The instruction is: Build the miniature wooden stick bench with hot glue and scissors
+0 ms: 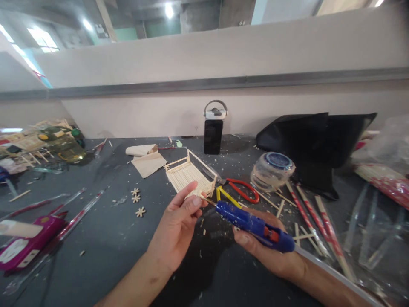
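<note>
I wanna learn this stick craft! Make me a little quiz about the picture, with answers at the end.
1. True or false: the left hand holds the blue glue gun.
2. How many small wooden star shapes lie left of that hand? A) one B) three C) six
3. Which stands nearer the right hand: the dark bottle or the clear jar?

Key:
1. False; the right hand holds it, while the left pinches the little stick frame.
2. B
3. The clear jar
</note>
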Motion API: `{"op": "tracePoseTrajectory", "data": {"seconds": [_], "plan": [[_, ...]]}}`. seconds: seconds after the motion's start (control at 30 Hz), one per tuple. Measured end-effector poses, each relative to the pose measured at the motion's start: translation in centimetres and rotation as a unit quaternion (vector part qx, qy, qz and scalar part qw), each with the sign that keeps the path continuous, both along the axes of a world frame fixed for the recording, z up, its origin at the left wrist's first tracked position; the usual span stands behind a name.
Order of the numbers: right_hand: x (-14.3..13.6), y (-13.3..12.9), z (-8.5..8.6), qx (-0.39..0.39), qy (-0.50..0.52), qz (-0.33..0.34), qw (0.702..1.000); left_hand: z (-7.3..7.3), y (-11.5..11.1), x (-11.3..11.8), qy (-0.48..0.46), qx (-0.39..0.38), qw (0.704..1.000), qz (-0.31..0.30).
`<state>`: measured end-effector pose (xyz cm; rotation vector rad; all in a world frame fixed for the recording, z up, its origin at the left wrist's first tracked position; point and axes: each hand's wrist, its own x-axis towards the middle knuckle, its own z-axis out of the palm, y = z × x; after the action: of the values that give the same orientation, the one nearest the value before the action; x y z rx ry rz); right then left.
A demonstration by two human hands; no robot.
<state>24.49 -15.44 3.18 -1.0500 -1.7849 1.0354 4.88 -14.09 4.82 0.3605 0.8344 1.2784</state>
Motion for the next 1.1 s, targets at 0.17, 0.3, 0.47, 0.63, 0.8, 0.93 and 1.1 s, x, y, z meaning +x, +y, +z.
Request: {"op": "tracePoseTrajectory", "data": {"seconds": [0.17,0.3,0.47,0.63,0.8,0.93,1.1], "plan": [[0.0,0.01,-0.06,0.008,0.004,0.003,1.0,-0.06,0.04,0.0,-0.001,-0.002,1.0,0.004],[0.02,0.0,-0.11,0.004,0.004,0.003,1.0,0.0,-0.04,-0.03,0.003,0.001,1.0,0.003],[-0.08,0.0,0.13,-0.002,0.002,0.003,1.0,0.05,-0.14,-0.03,0.007,0.007,1.0,0.003],[-0.08,-0.04,0.38,0.001,-0.008,0.004,1.0,0.12,-0.15,-0.01,-0.005,0.003,1.0,-0.002],[-0.16,0.04,0.35,0.024,-0.006,0.005,1.0,0.4,-0.27,0.07,-0.01,0.002,1.0,0.003],[-0.19,0.04,0.29,0.033,0.0,0.004,0.999,0.56,-0.23,0.15,-0.016,0.001,1.0,0.005],[-0.19,0.04,0.26,0.048,0.007,0.011,0.999,0.39,-0.15,0.16,-0.009,0.0,1.0,0.009]]}}
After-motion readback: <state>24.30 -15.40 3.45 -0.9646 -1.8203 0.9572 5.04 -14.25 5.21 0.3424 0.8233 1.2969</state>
